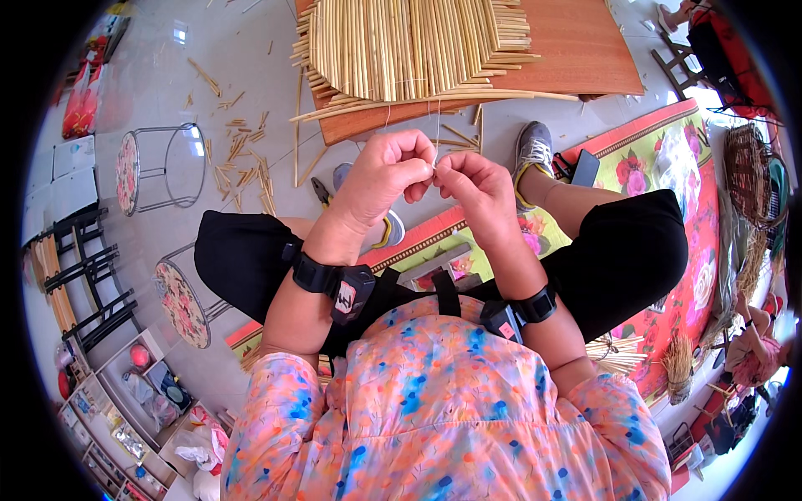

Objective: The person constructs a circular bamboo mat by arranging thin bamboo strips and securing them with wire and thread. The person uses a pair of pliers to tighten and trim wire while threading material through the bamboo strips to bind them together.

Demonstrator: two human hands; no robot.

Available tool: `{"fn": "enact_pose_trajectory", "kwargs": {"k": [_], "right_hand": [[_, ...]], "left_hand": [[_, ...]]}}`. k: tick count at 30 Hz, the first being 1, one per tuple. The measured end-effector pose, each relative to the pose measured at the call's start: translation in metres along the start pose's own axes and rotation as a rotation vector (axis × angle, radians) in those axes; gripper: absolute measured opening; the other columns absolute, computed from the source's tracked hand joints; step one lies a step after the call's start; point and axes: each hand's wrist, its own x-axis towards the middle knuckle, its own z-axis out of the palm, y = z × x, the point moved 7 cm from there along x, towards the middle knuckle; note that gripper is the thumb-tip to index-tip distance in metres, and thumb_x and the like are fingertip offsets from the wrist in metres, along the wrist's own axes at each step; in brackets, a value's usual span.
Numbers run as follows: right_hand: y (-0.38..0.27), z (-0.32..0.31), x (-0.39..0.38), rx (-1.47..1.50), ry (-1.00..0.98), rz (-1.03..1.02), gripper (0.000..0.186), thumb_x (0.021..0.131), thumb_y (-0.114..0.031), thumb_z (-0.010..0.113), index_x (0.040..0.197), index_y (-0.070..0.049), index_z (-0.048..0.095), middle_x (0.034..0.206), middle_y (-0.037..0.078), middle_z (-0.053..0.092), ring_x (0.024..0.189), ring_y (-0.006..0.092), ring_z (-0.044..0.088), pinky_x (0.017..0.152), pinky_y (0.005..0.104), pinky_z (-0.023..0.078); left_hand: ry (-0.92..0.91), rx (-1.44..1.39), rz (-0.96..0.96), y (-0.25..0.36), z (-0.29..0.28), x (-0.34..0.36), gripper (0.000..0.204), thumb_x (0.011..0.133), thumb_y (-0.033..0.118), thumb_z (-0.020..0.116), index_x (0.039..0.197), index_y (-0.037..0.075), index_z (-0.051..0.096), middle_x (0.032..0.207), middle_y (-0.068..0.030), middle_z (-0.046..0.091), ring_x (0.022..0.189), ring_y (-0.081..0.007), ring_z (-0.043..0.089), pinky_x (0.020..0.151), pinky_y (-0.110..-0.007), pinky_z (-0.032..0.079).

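My left hand (388,174) and my right hand (480,190) meet in front of the table edge, thumbs and forefingers pinched together. Between their fingertips runs a thin white thread (439,125), which stretches up to a round mat of straw-coloured stalks (401,46). The exact thread ends are hidden by my fingers. The mat rests on a brown wooden table (585,50), its near edge lined with crosswise stalks that jut past the table. A second fine thread hangs from the mat on the left, above my left hand.
Cut stalk pieces (242,159) lie scattered on the tiled floor. Pliers (321,190) with dark jaws lie near my left foot. Two floral-topped stools (184,305) stand at left. A flowered mat (697,250) spreads under my right leg, with a dark phone-like object (585,169) on it.
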Motion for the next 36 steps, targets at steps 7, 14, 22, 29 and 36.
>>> {"fn": "enact_pose_trajectory", "kwargs": {"k": [7, 14, 22, 29, 36], "right_hand": [[-0.002, 0.0, -0.002, 0.022, -0.01, -0.013, 0.015, 0.085, -0.013, 0.058, 0.083, 0.002, 0.06, 0.072, 0.001, 0.06, 0.064, 0.0055, 0.051, 0.057, 0.0199, 0.041], [-0.003, 0.001, -0.007, -0.027, -0.007, -0.017, 0.015, 0.085, -0.013, 0.058, 0.082, 0.002, 0.059, 0.071, 0.001, 0.059, 0.063, 0.0056, 0.051, 0.057, 0.0196, 0.041], [0.007, -0.003, -0.008, -0.084, 0.002, -0.007, 0.016, 0.084, -0.014, 0.059, 0.08, 0.002, 0.06, 0.069, 0.001, 0.059, 0.062, 0.005, 0.05, 0.055, 0.0194, 0.04], [0.008, -0.003, -0.011, -0.115, -0.005, 0.063, 0.012, 0.082, -0.009, 0.056, 0.083, 0.003, 0.059, 0.075, 0.003, 0.059, 0.066, 0.0078, 0.051, 0.06, 0.0201, 0.041], [0.006, -0.004, -0.014, -0.083, 0.006, 0.024, 0.014, 0.083, -0.013, 0.058, 0.08, 0.001, 0.06, 0.071, 0.002, 0.059, 0.063, 0.0065, 0.051, 0.058, 0.0203, 0.041]], "left_hand": [[-0.022, 0.001, 0.015, -0.002, 0.002, -0.003, 0.003, 0.076, 0.007, 0.054, 0.074, 0.005, 0.053, 0.066, -0.0003, 0.054, 0.053, -0.006, 0.048, 0.048, -0.02, 0.038], [-0.046, 0.013, 0.023, -0.003, 0.004, -0.006, 0.002, 0.075, 0.005, 0.055, 0.074, 0.004, 0.053, 0.066, -0.0006, 0.054, 0.053, -0.0063, 0.049, 0.048, -0.02, 0.039], [-0.034, 0.05, 0.027, -0.017, 0.002, -0.003, 0.002, 0.076, 0.004, 0.052, 0.074, 0.004, 0.052, 0.064, -0.0008, 0.052, 0.05, -0.0066, 0.047, 0.045, -0.02, 0.037], [0.001, 0.058, -0.014, -0.025, 0.001, -0.002, 0.004, 0.075, 0.005, 0.05, 0.072, 0.006, 0.051, 0.061, -0.001, 0.052, 0.049, -0.0076, 0.049, 0.043, -0.02, 0.037], [-0.013, 0.052, -0.028, -0.024, 0.002, -0.007, 0.005, 0.074, 0.005, 0.048, 0.07, 0.007, 0.049, 0.061, -0.0017, 0.052, 0.048, -0.008, 0.048, 0.042, -0.02, 0.037]]}}
